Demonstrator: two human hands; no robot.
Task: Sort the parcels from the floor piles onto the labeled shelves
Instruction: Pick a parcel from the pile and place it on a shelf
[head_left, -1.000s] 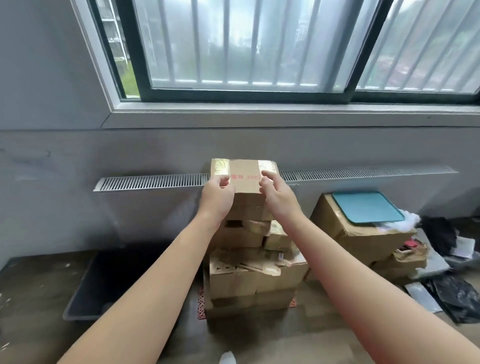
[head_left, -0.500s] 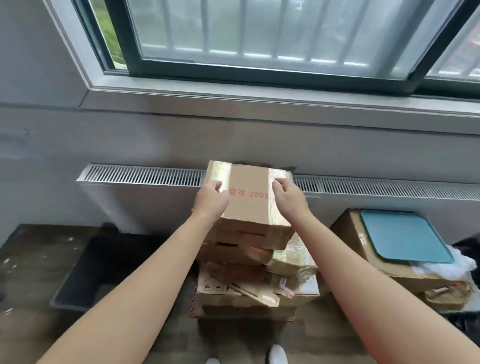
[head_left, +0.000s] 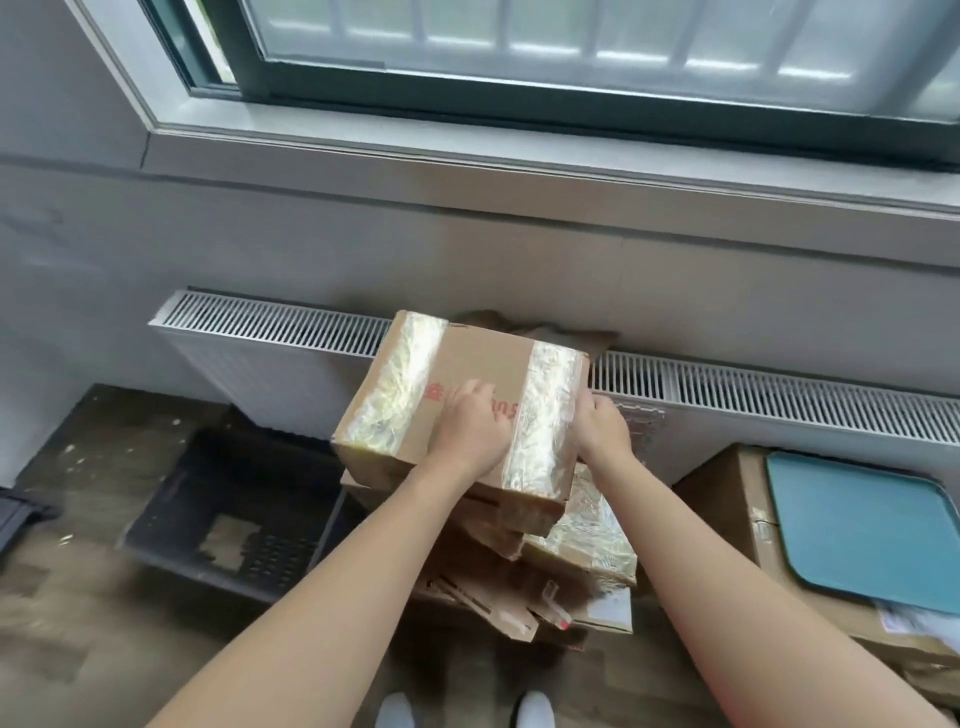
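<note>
At the centre of the frame, the top parcel (head_left: 483, 358) is matt brown cardboard, crossed by two wide tape bands (head_left: 400, 395) that are clear, glossy and crinkled. The stacked parcels (head_left: 587, 540) under it are the same dull cardboard, with torn, rough edges and more shiny tape. Behind them, the radiator grille (head_left: 270, 319) looks like white painted metal, finely slatted. At lower left, a dark crate (head_left: 156, 519) appears to be matt plastic with a perforated base. At right, a smooth teal tray (head_left: 857, 525) with a soft sheen lies on a plain cardboard box (head_left: 727, 499). The floor (head_left: 78, 597) looks like dark wood, scuffed and speckled. The wall (head_left: 78, 234) is matt grey.
</note>
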